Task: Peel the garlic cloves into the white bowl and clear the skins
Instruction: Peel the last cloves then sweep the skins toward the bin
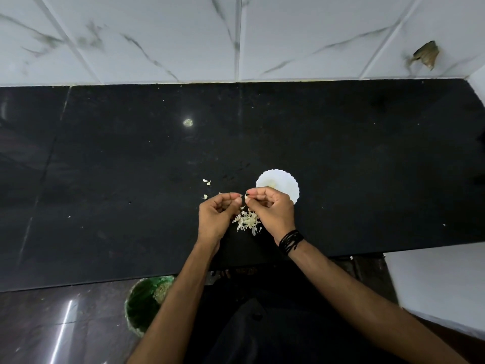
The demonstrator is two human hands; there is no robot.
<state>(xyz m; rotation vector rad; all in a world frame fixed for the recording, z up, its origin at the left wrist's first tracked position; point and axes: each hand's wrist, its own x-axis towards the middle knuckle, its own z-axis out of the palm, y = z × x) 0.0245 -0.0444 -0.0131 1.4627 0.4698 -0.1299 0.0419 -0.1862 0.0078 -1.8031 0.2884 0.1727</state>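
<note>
Left hand (219, 214) and right hand (270, 208) both pinch a garlic clove (246, 197) | small, light, firm, slippery; skin papery | hold by ends | skins (246, 222) below hands, white bowl (284, 181) just beyond.

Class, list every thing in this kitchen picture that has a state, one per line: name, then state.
Left hand: fingers curled, pinching a bit of skin.
Right hand: pinching a small garlic clove.
White scalloped bowl: upright on the black stone counter, contents unclear.
Pile of pale garlic skins: loose on the counter, not cleared.
Green bin: open, on the floor.
</note>
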